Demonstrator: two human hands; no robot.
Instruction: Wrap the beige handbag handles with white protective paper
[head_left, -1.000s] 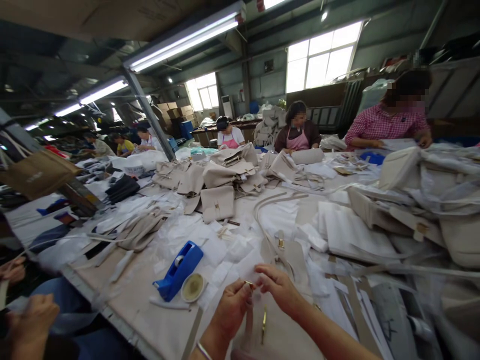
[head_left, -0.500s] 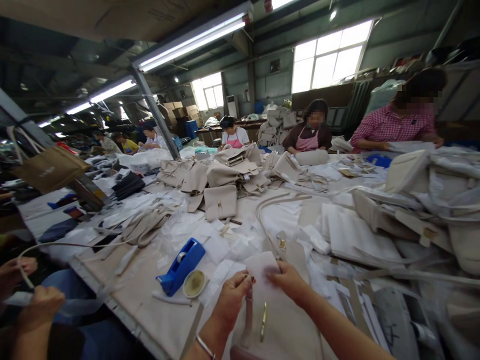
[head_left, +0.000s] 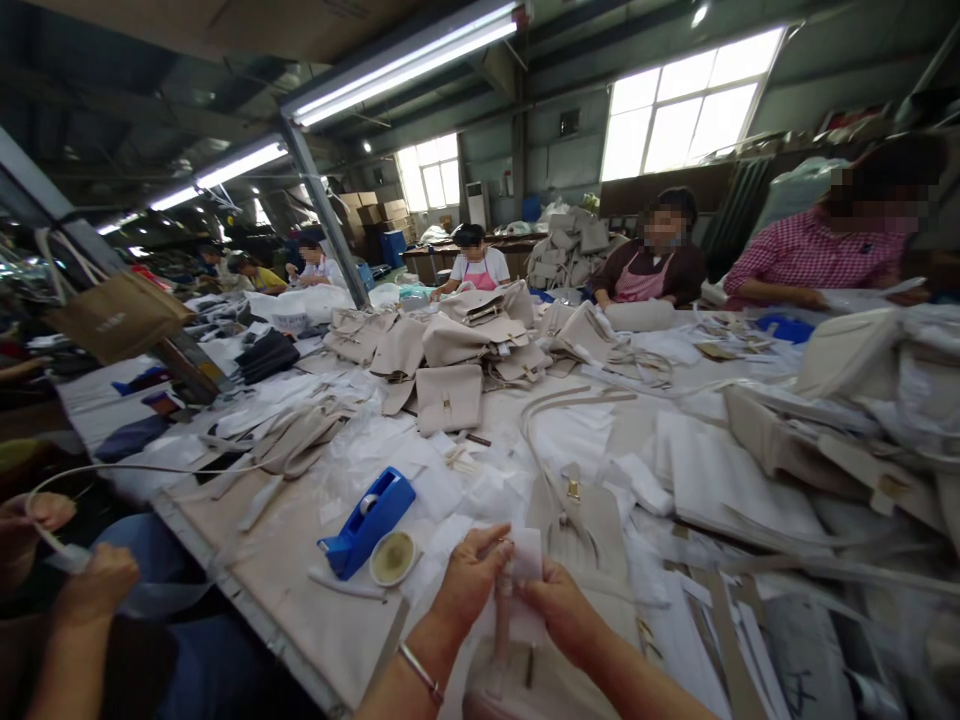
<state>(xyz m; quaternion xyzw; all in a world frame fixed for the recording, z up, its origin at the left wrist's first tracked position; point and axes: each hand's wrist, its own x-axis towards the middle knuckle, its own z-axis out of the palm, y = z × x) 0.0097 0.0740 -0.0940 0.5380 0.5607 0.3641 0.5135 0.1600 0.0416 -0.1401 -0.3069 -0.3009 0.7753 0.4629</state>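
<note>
Strap [head_left: 502,615] is pinched near its far end by the left hand [head_left: 471,578], fingertips closed, its long axis running back toward the bag [head_left: 555,690], while the sheet [head_left: 528,550] just rightward is gripped by the nearly closed right hand [head_left: 559,608].

The wearer's hands numbered two: one left hand [head_left: 469,578], one right hand [head_left: 564,605]. There was one held white slip [head_left: 528,548], one bangle [head_left: 421,672], one round dish [head_left: 391,558] and one hanging brown bag [head_left: 120,320]. Pink aprons [head_left: 480,280] totalled two; large windows [head_left: 686,110], two. Heaped beige bags [head_left: 450,398] ran to several, too tangled for exact count.
</note>
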